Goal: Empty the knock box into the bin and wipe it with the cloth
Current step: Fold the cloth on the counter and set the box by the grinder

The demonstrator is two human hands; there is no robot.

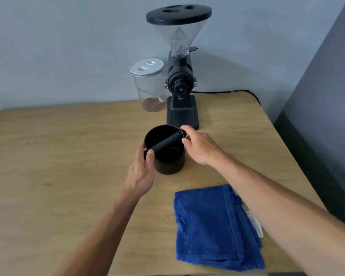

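The black knock box [164, 149] stands upright on the wooden table [58, 156], just in front of the base of the coffee grinder [180, 76] and apart from the blue cloth [213, 226] that lies folded nearer the camera, to the right. The left hand [142, 173] wraps the box's near left wall, thumb [149, 156] pressed on the outside just below the rim; its other fingers pass behind the box and are hidden. The right hand [199, 146] reaches over to the far right rim, where the bar [166, 143] crossing the mouth ends; the fingertips curl over that spot, pinched close together, but whether they grip the bar end, the rim, or only touch it cannot be made out. The inside of the box is dark, and the bar covers part of it, so any contents are hard to judge; only a faint ring of the bottom shows. Behind the box, a clear jar [148, 88] with a white lid stands left of the grinder, with something brown at its bottom. The right forearm covers the cloth's right edge, where a pale tag [256, 224] peeks out. A black cable [227, 91] runs from the grinder off the table's far edge. No bin is in view.
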